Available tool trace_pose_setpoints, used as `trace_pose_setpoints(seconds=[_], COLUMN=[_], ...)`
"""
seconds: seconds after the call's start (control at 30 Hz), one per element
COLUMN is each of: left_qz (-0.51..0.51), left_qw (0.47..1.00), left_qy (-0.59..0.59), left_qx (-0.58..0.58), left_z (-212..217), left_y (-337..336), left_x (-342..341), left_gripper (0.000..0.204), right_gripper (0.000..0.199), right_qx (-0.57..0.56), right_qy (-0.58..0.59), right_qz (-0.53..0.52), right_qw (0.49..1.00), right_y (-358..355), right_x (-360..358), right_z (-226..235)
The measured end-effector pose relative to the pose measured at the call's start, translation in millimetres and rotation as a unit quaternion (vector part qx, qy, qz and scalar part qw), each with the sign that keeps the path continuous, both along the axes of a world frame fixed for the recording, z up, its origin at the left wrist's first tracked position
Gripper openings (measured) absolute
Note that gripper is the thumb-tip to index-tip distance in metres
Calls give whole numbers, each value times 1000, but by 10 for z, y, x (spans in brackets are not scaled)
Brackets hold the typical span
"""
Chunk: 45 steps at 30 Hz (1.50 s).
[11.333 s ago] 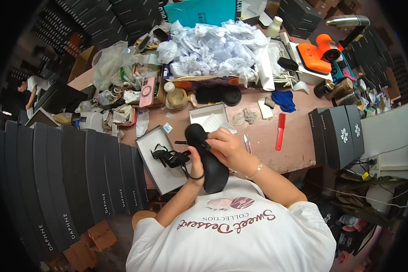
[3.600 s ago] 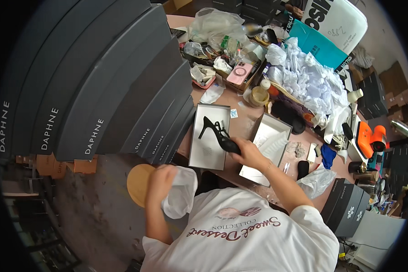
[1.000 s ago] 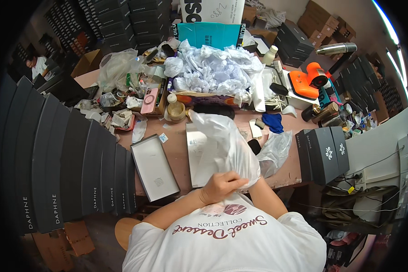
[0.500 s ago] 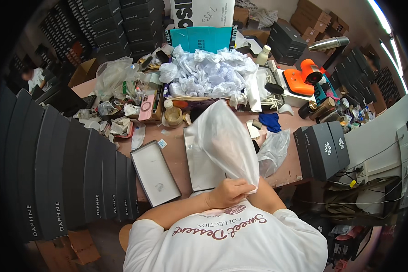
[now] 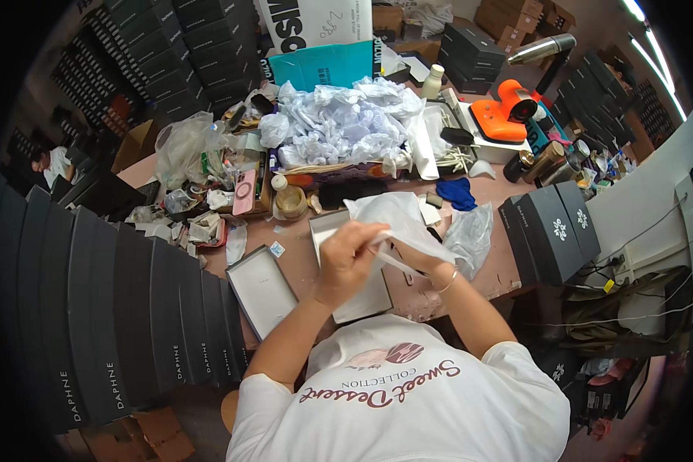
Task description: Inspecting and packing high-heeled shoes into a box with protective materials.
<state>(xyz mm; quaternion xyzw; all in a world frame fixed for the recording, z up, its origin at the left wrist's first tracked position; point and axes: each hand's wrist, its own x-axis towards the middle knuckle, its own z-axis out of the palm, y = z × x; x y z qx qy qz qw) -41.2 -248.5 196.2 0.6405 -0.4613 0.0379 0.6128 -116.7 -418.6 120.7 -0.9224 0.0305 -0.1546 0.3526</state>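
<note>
A translucent white bag (image 5: 389, 212) is held up over the table, in front of my chest. Its rim is pinched between the thumb and fingers of my left hand (image 5: 348, 258). My right hand (image 5: 423, 263), with a bracelet at the wrist, reaches into the bag's mouth or behind its rim; its fingers are hidden by the film. Beneath the bag lies an open shoe box base (image 5: 366, 300), pale inside and partly covered by my left hand. The dark-edged box lid (image 5: 260, 289) rests beside it on the left, pale inside up.
Dark shoe boxes (image 5: 123, 308) stand in a row at the left; more (image 5: 550, 231) sit at the right. Crumpled white paper (image 5: 339, 127) fills a bin at the back. A pink phone (image 5: 244, 192), a bottle (image 5: 289, 199) and an orange device (image 5: 504, 115) surround the work area.
The bag has come down and folded over. My left hand has moved up and left with its rim; my right hand, hidden before, now shows at the bag's mouth.
</note>
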Motion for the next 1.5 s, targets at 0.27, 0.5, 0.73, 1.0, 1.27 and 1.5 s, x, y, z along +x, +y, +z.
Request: trace_pose_setpoints(seconds=[0.27,0.5,0.73,1.0,1.27,1.5], left_qz=[-26,-190,-113,-306,-284,-246], left_qw=[984,961,912,527,508,564], left_qy=[178,134,388,786,805,785], left_qx=[14,150,-71,-104,-114,-69], left_z=[-104,-49,-361,-665,-1003,-1112], left_y=[-10,272,345,554,183,43], left_x=[173,48,46,-160,-68,-44], left_gripper=[13,11,34,64,57,52], right_gripper=[18,17,14,16,11,45], right_qx=[-183,-56,181,248,493,860], right_qy=[356,-47,-65,51,116,-99], right_qz=[145,8,169,519,316,-120], right_qw=[905,997,967,816,802,486], right_y=[-26,-163,-100,916,940,468], right_x=[-765,-835,-372,-257,-740,-990], right_z=[1193,850,1212,1022,391,-139])
